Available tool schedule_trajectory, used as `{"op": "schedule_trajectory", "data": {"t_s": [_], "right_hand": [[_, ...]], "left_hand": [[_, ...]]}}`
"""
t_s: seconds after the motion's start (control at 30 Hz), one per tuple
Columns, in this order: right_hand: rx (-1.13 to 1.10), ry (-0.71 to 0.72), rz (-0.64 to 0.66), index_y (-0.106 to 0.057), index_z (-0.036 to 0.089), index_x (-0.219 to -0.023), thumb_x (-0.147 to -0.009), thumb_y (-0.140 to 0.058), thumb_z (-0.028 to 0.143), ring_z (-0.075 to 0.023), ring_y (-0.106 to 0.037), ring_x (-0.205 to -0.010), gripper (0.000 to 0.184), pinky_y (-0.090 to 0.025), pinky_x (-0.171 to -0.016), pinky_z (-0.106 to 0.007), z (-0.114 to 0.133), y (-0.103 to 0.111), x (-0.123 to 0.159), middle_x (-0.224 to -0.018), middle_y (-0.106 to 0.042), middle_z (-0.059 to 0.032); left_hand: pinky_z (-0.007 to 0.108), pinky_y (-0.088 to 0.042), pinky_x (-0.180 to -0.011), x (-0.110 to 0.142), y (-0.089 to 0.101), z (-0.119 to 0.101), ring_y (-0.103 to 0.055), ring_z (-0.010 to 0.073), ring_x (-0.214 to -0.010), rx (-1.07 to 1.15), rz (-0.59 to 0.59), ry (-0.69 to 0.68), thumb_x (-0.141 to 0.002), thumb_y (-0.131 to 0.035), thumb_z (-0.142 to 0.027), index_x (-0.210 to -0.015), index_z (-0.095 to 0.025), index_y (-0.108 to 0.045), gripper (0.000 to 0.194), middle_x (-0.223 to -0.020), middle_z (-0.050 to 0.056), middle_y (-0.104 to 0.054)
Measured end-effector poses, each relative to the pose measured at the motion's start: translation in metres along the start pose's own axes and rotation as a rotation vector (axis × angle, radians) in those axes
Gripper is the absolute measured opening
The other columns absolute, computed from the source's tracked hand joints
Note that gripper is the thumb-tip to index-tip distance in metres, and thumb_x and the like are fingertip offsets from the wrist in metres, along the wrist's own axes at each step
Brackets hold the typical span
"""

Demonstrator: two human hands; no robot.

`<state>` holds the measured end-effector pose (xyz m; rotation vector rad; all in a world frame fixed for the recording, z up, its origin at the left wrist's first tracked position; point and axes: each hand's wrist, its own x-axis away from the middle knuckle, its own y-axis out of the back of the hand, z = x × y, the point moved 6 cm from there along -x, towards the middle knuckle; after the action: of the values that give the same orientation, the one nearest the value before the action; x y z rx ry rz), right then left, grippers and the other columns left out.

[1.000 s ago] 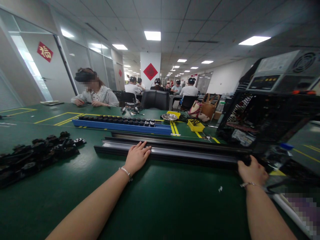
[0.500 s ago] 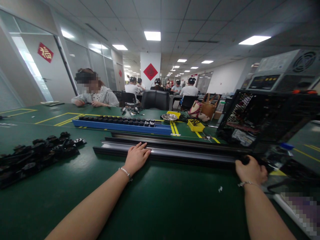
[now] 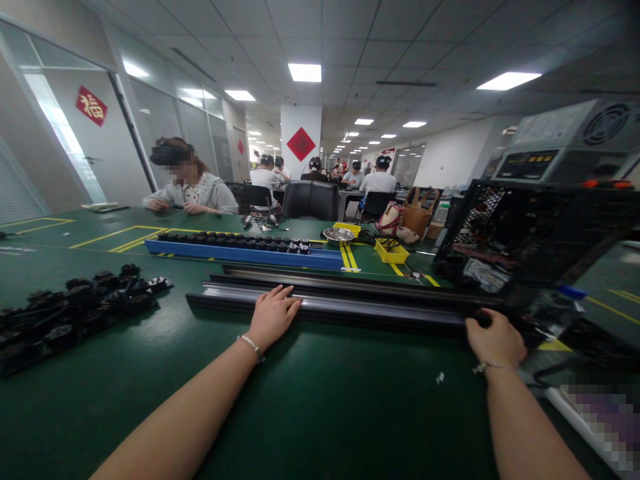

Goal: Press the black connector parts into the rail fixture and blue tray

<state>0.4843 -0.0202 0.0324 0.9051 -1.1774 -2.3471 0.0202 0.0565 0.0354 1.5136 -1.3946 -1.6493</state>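
A long black rail (image 3: 360,309) with a shiny grey channel lies across the green table in front of me. My left hand (image 3: 275,312) rests on its left half, fingers stretched out over the top. At the right end, my right hand (image 3: 496,338) is closed, with thumb and forefinger around a small black part (image 3: 484,319); its shape is mostly hidden by the fingers. Just behind lies a second dark rail (image 3: 350,287), parallel to the first. Left of the rails, a heap of small black plastic parts (image 3: 75,310) covers the table.
A blue rail (image 3: 250,255) carrying a row of black parts lies farther back. Behind it are a metal bowl (image 3: 339,235) and a yellow bin (image 3: 391,252). An open computer case (image 3: 540,233) stands close on the right. Across the table sits a person (image 3: 193,187).
My right hand has shifted slightly left along the end of the rail with the small black part. My left hand and the rails stay where they were.
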Motion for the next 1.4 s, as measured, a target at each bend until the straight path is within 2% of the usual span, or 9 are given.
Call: {"op": "schedule_trajectory", "data": {"t_s": [0.13, 0.43, 0.67, 1.1, 1.4], "right_hand": [[-0.010, -0.062, 0.006, -0.054, 0.023, -0.113, -0.076, -0.040, 0.045, -0.0307, -0.051, -0.108, 0.045, -0.037, -0.088, -0.044, 0.004, 0.006, 0.004, -0.110, -0.058, -0.0131], [-0.065, -0.033, -0.028, -0.058, 0.026, -0.106, -0.073, -0.043, 0.044, -0.0310, -0.053, -0.102, 0.040, -0.038, -0.086, -0.047, 0.002, 0.003, 0.002, -0.106, -0.061, -0.0099], [-0.057, 0.000, -0.036, -0.061, 0.023, -0.104, -0.074, -0.043, 0.040, -0.0296, -0.055, -0.099, 0.039, -0.039, -0.085, -0.045, 0.008, 0.003, 0.004, -0.104, -0.063, -0.0101], [-0.047, 0.041, -0.013, -0.061, 0.023, -0.100, -0.075, -0.042, 0.042, -0.0292, -0.055, -0.096, 0.036, -0.036, -0.087, -0.046, 0.017, 0.001, 0.007, -0.096, -0.064, -0.0087], [-0.068, 0.061, 0.043, -0.058, 0.024, -0.100, -0.075, -0.042, 0.042, -0.0277, -0.054, -0.098, 0.034, -0.034, -0.091, -0.049, 0.022, -0.001, 0.009, -0.099, -0.061, -0.0079]], "left_hand": [[0.042, -0.034, -0.099, 0.000, 0.000, 0.000, -0.040, 0.0208, -0.126, -0.001, 0.003, 0.003, -0.091, -0.030, -0.044, -0.104, -0.035, -0.066, 0.039, -0.131, -0.003, -0.053], [0.043, -0.034, -0.100, -0.001, 0.000, 0.001, -0.040, 0.0215, -0.126, 0.008, 0.002, 0.015, -0.090, -0.032, -0.044, -0.103, -0.035, -0.067, 0.038, -0.131, -0.003, -0.053], [0.043, -0.034, -0.099, 0.000, 0.001, 0.001, -0.040, 0.0214, -0.126, 0.009, -0.010, 0.010, -0.090, -0.032, -0.044, -0.102, -0.035, -0.067, 0.038, -0.131, -0.003, -0.053], [0.042, -0.035, -0.099, 0.000, 0.001, -0.001, -0.041, 0.0213, -0.125, 0.003, -0.010, 0.012, -0.090, -0.033, -0.043, -0.101, -0.035, -0.068, 0.038, -0.130, -0.003, -0.054], [0.043, -0.034, -0.099, 0.000, 0.001, 0.000, -0.040, 0.0208, -0.126, -0.010, -0.009, 0.005, -0.091, -0.030, -0.043, -0.103, -0.035, -0.066, 0.039, -0.131, -0.004, -0.053]]}}
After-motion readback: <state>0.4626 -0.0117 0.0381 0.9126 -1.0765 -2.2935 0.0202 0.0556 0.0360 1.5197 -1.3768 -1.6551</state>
